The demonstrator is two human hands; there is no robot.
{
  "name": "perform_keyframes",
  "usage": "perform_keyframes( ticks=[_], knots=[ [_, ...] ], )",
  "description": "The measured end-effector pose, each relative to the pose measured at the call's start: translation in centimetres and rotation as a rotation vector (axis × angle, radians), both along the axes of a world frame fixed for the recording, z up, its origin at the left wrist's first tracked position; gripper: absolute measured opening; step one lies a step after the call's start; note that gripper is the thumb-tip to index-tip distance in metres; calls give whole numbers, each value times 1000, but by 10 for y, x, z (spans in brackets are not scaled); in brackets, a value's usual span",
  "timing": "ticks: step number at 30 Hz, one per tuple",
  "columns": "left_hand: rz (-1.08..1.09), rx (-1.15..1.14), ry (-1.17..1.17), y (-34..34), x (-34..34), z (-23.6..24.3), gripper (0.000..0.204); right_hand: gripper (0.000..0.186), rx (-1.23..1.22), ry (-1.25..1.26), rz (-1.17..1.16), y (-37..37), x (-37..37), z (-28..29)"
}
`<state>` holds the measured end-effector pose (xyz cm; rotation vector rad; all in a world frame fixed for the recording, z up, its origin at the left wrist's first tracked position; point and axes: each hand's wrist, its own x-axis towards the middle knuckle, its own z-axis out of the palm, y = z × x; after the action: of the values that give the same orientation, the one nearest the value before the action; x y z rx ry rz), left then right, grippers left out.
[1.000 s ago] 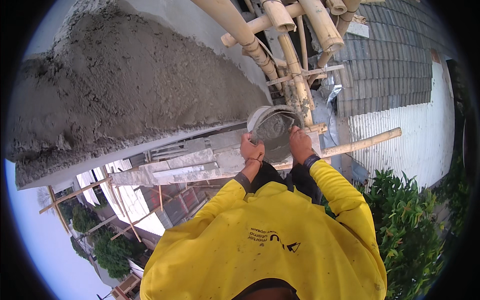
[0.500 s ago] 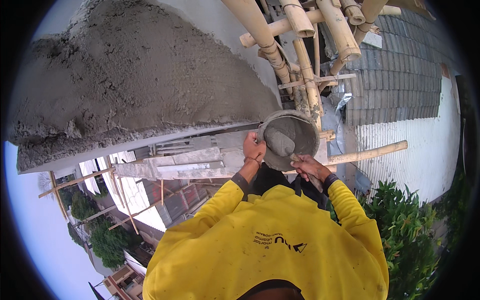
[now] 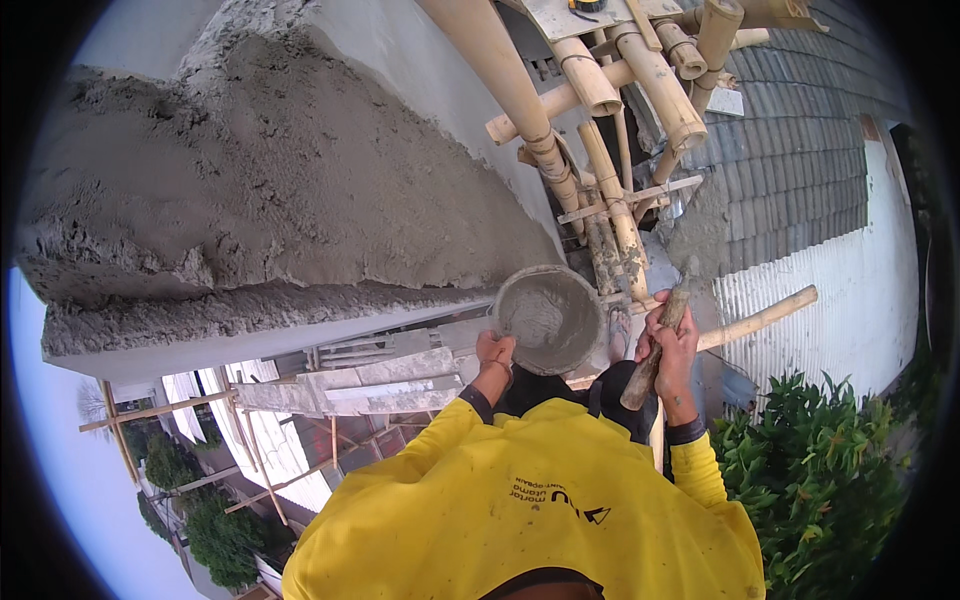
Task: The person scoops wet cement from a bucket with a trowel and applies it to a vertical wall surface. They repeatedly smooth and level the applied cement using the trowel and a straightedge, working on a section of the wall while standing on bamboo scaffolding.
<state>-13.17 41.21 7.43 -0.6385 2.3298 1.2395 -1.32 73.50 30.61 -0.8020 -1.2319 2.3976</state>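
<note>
Two hands work at the edge of a wall thickly coated in wet grey mortar [image 3: 250, 190]. The left hand [image 3: 494, 352] grips the near rim of a round grey bucket [image 3: 548, 318], fingers curled over the edge, though the fingertips themselves are hidden inside the rim. The bucket sits just below the lower right end of the mortared wall, tilted so that its smeared inside faces the camera; how much mortar it holds is hard to make out. The right hand [image 3: 672, 345] is closed around a wooden handle [image 3: 652, 352], which runs from above the fist down to a rounded butt below it. The working end of the tool is cut off from sight behind the fingers and the dark scaffold behind. Bamboo poles [image 3: 610, 120] cross above the bucket, lashed together. A yellow shirt [image 3: 520, 500] fills the lower frame, covering both forearms.
</note>
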Motion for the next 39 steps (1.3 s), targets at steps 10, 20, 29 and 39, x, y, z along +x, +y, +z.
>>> perform_keyframes(
  ticks=[10,20,29,39],
  knots=[
    [148,76,42,-75,34,4,28,48,724,-279,-30,-138,-187,49],
    [134,78,75,-38,28,-11,26,40,1009,-271,616,-55,-7,-30],
    [-208,-130,463,110,-11,73,17,28,1826,-761,746,-28,-32,-160],
    [-180,-68,507,160,-34,106,26,37,1718,-777,658,-3,-53,-148]
  ],
)
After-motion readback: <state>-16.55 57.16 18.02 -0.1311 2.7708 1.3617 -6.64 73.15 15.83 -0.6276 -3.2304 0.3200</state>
